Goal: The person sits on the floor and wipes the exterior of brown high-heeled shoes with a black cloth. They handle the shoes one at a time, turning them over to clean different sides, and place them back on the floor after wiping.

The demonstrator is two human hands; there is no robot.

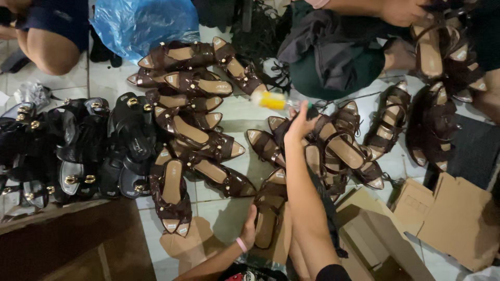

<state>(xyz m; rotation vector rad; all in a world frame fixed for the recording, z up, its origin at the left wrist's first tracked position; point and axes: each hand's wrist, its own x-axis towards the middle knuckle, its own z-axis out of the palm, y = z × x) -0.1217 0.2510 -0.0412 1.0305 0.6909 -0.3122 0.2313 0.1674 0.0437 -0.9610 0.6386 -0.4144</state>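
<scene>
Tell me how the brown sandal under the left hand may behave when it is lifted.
The brown sandal under the left hand has a flat, thick-looking sole, so it probably stays stiff. Its thin straps may flop or snag neighbouring sandals. It looks light for its size and, lying flat on the tiled floor, is unlikely to roll.

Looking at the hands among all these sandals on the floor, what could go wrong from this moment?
The right hand lifts a yellow bottle above the brown sandals; drips might stain them. The left hand pins one sandal near a cardboard box, so pairs could get mixed up.
</scene>
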